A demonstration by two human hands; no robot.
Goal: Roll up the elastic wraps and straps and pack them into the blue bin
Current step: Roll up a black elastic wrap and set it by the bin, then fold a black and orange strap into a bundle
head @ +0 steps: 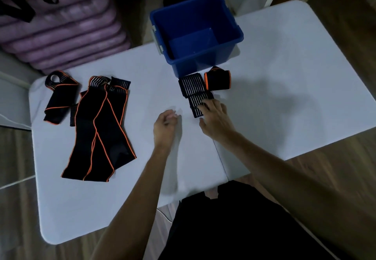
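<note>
Fingers (pixel 203 105) of right hand (pixel 215 117) spread and laid flat on near end of striped strap (pixel 194 95), pressing it to white bench (pixel 284 56); thumb out to the side, nothing gripped. Left hand (pixel 164 125) just above bench to the left of that strap, fingers loosely curled, holding nothing, not touching any wrap.

Striped strap: black with pale ribbing, partly rolled or folded at far end, flat tail running toward the hand. Rolled wrap (pixel 217 80) with orange edging right beside it, touching or nearly so, just in front of blue bin (pixel 227 54). Blue bin at far edge of bench, upright, open on top, nothing visible inside.

Well to the left, long black wraps (pixel 101 129) with orange trim lying unrolled and crossed over one another, striped ends toward far side. Further left, near bench corner, smaller looped wrap (pixel 59 97) in same black and orange, lying loosely folded.

Purple ribbed cushion (pixel 61 28) beyond bench at upper left. Wooden floor (pixel 345 168) on right and below. Dark clothing (pixel 234 219) of person at near edge.
</note>
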